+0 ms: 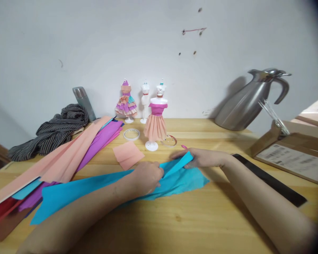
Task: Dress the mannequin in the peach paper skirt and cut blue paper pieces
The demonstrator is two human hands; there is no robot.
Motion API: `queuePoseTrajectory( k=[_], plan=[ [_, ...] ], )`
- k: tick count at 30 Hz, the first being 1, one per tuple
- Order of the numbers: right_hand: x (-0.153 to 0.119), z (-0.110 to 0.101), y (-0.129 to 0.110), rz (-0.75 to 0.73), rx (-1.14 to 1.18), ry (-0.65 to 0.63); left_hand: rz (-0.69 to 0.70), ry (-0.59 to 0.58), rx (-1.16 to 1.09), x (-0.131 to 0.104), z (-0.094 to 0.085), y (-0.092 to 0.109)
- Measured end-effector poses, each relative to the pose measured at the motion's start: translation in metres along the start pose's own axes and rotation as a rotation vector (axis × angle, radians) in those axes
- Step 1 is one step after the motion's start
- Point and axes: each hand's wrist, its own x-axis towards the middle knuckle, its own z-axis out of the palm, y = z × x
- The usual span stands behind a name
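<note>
The left hand (147,178) is closed in a loose fist, back upward, gripping a bunched part of a blue sheet (178,181); its forearm slants in from the near left and crosses over the sheet's near edge. The right hand (202,158) pinches a folded-over band of the same sheet, its fingers pointing left and somewhat blurred, the forearm coming from the near right.

The sheet is bright blue, thin and crinkled, paler in the single layer below the fold and wavy along its near edge. It lies long and low on the wooden table (178,229), from the near left, under the left hand, to a loose corner just to the near side of the right hand.

Just beyond it lies a peach square (128,155), with a white ring (124,134) farther off. A dress form (155,123) in a magenta top and pleated peach skirt stands upright beyond the hands. To the left, a fanned stack of coloured sheets (66,155) reaches toward a striped cloth (57,128). To the right are a black strip (267,179), a cardboard box (294,158) and, farther, a steel jug (241,102).
</note>
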Motion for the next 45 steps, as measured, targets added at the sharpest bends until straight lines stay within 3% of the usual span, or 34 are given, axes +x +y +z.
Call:
queuePoseTrajectory(
  k=[6,12,18,25,33,38,45],
  plan=[
    [-0.001,-0.001,0.0,0.017,0.03,0.041,0.004,0.096,-0.261,0.001,-0.006,-0.027],
    [-0.002,0.0,0.003,0.005,0.093,0.057,-0.015,0.041,-0.389,0.003,-0.017,-0.045],
    [0.0,0.0,0.009,-0.027,0.138,0.131,-0.042,0.092,-0.318,-0.003,-0.023,-0.036],
    [-0.002,-0.004,-0.002,0.015,0.166,0.211,0.059,0.167,-0.328,-0.004,-0.008,-0.03],
    [-0.003,-0.003,-0.005,-0.003,0.404,0.247,-0.044,0.082,-0.334,-0.005,-0.013,-0.032],
    [-0.005,-0.004,-0.011,-0.028,0.396,0.289,-0.077,0.032,-0.332,-0.009,-0.024,-0.028],
    [-0.001,-0.001,-0.004,-0.081,0.358,0.241,-0.033,0.053,-0.379,-0.008,-0.031,-0.029]
  ],
)
